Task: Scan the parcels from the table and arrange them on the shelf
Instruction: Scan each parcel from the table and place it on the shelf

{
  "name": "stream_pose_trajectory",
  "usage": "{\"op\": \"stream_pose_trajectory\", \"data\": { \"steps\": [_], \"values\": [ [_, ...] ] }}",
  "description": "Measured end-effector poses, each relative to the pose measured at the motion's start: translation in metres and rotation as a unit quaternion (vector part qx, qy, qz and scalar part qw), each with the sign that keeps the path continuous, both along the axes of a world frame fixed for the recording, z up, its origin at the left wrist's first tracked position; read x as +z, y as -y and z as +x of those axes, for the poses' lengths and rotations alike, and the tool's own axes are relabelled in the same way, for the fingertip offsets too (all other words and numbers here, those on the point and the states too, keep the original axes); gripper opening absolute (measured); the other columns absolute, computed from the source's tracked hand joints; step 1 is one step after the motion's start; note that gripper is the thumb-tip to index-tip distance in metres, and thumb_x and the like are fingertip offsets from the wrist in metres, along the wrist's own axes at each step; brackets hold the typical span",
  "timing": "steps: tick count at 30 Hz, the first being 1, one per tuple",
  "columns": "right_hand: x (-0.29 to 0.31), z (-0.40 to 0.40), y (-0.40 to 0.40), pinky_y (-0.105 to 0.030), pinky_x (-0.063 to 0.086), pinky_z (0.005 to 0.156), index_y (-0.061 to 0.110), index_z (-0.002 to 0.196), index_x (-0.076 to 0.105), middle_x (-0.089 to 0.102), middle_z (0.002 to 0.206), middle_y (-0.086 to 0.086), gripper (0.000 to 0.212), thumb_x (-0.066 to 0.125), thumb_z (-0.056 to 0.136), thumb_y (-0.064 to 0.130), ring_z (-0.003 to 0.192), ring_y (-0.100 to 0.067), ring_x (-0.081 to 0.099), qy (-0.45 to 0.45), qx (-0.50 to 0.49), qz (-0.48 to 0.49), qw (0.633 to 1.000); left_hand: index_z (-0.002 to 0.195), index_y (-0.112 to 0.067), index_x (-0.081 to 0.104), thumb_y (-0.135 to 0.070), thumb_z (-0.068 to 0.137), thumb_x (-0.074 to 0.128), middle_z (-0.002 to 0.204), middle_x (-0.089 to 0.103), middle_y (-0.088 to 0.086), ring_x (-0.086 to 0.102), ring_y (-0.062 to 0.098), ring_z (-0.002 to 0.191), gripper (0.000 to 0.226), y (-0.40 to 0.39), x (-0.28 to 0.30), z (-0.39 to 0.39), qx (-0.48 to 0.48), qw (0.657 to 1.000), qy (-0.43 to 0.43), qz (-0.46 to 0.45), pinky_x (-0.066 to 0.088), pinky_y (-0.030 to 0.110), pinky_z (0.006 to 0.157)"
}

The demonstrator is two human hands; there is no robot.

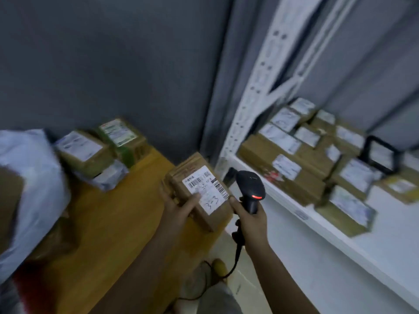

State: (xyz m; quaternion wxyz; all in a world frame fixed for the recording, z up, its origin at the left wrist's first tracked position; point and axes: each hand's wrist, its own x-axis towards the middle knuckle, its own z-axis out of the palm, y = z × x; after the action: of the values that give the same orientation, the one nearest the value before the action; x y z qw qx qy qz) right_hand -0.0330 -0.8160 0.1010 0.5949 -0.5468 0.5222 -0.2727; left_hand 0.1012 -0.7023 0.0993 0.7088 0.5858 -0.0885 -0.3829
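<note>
In a grey-walled corner, a white metal shelf [353,241] on the right carries many labelled cardboard parcels, and a wooden table [127,223] on the left bears a few more. Above the table's near edge, the left hand [179,207] grips a small cardboard parcel [201,191], thumb across its label; it looks stiff and light, best held by its sides. The right hand [250,219] is wrapped round a black scanner [251,189].

- parcel [199,191] in the left hand [179,208]: matt brown cardboard, white paper label
- scanner [250,189] in the right hand [251,219]: smooth black plastic
- table [127,223] under the left arm: smooth wood
</note>
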Motion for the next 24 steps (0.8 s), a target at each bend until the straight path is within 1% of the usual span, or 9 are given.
{"op": "stream_pose_trajectory", "data": {
  "steps": [2, 4, 7, 11, 15, 19, 21, 23, 24],
  "values": [
    [0.018, -0.036, 0.012, -0.033, 0.047, 0.056, 0.017, 0.097, 0.061, 0.062, 0.087, -0.012, 0.026, 0.077, 0.081, 0.029, 0.066, -0.022, 0.055, 0.020, -0.059, -0.008, 0.998, 0.146, -0.045, -0.006, -0.018, 0.073, 0.075, 0.133, 0.054, -0.001, 0.060, 0.019, 0.115, 0.112, 0.028, 0.016, -0.022, -0.089, 0.996, 0.012, -0.024, 0.050, 0.050, 0.096],
    [0.033, -0.072, 0.024, -0.035, 0.045, 0.057, 0.015, 0.098, 0.061, 0.056, 0.078, -0.010, 0.030, 0.078, 0.080, 0.032, 0.063, -0.023, 0.051, 0.041, -0.114, 0.012, 0.993, 0.146, -0.048, -0.006, -0.010, 0.078, 0.073, 0.129, 0.055, -0.008, 0.059, 0.020, 0.117, 0.111, 0.057, 0.028, -0.045, -0.156, 0.987, 0.022, -0.042, 0.050, 0.052, 0.095],
    [0.048, -0.124, 0.042, -0.038, 0.043, 0.058, 0.014, 0.101, 0.059, 0.046, 0.071, -0.007, 0.037, 0.079, 0.078, 0.036, 0.062, -0.022, 0.047, 0.070, -0.156, 0.044, 0.984, 0.144, -0.054, -0.001, -0.011, 0.083, 0.071, 0.136, 0.053, -0.007, 0.058, 0.013, 0.117, 0.104, 0.098, 0.044, -0.078, -0.244, 0.967, 0.038, -0.066, 0.053, 0.046, 0.093],
    [0.059, -0.183, 0.063, -0.039, 0.046, 0.063, 0.017, 0.107, 0.062, 0.058, 0.081, -0.006, 0.053, 0.073, 0.067, 0.051, 0.069, -0.022, 0.050, 0.083, -0.165, 0.043, 0.982, 0.145, -0.051, 0.010, -0.016, 0.086, 0.068, 0.123, 0.054, -0.022, 0.059, -0.002, 0.105, 0.089, 0.152, 0.066, -0.124, -0.321, 0.941, 0.064, -0.087, 0.055, 0.035, 0.090],
    [0.064, -0.233, 0.089, -0.038, 0.045, 0.063, 0.020, 0.110, 0.065, 0.060, 0.087, -0.008, 0.053, 0.072, 0.067, 0.051, 0.069, -0.022, 0.048, 0.092, -0.172, 0.043, 0.980, 0.138, -0.050, 0.030, -0.027, 0.087, 0.068, 0.123, 0.057, -0.019, 0.057, 0.005, 0.112, 0.068, 0.204, 0.082, -0.174, -0.365, 0.922, 0.103, -0.074, 0.052, 0.036, 0.093],
    [0.066, -0.286, 0.130, -0.047, 0.047, 0.074, 0.023, 0.113, 0.065, 0.065, 0.087, -0.002, 0.056, 0.075, 0.065, 0.047, 0.073, -0.021, 0.050, 0.120, -0.181, 0.046, 0.975, 0.147, -0.041, 0.025, -0.038, 0.088, 0.065, 0.130, 0.054, -0.012, 0.054, 0.009, 0.116, 0.072, 0.258, 0.089, -0.231, -0.391, 0.912, 0.124, -0.036, 0.050, 0.029, 0.090],
    [0.065, -0.312, 0.154, -0.051, 0.047, 0.077, 0.021, 0.116, 0.062, 0.066, 0.083, 0.000, 0.056, 0.077, 0.067, 0.044, 0.070, -0.021, 0.051, 0.130, -0.181, 0.055, 0.973, 0.146, -0.035, 0.031, -0.041, 0.090, 0.061, 0.130, 0.056, -0.010, 0.056, 0.009, 0.113, 0.064, 0.285, 0.090, -0.261, -0.384, 0.914, 0.129, -0.025, 0.049, 0.025, 0.087],
    [0.062, -0.336, 0.180, -0.052, 0.048, 0.073, 0.018, 0.116, 0.061, 0.063, 0.080, -0.004, 0.050, 0.077, 0.074, 0.041, 0.066, -0.022, 0.050, 0.117, -0.192, 0.058, 0.973, 0.139, -0.027, 0.045, -0.039, 0.096, 0.051, 0.124, 0.056, -0.011, 0.055, 0.010, 0.111, 0.044, 0.310, 0.090, -0.288, -0.362, 0.910, 0.201, -0.009, 0.045, 0.020, 0.080],
    [0.059, -0.346, 0.193, -0.051, 0.048, 0.067, 0.016, 0.113, 0.061, 0.059, 0.078, -0.006, 0.045, 0.077, 0.078, 0.039, 0.064, -0.022, 0.048, 0.105, -0.208, 0.058, 0.971, 0.134, -0.023, 0.051, -0.037, 0.099, 0.045, 0.123, 0.056, -0.008, 0.055, 0.013, 0.113, 0.037, 0.322, 0.086, -0.297, -0.343, 0.902, 0.261, 0.008, 0.043, 0.023, 0.081]
  ]
}}
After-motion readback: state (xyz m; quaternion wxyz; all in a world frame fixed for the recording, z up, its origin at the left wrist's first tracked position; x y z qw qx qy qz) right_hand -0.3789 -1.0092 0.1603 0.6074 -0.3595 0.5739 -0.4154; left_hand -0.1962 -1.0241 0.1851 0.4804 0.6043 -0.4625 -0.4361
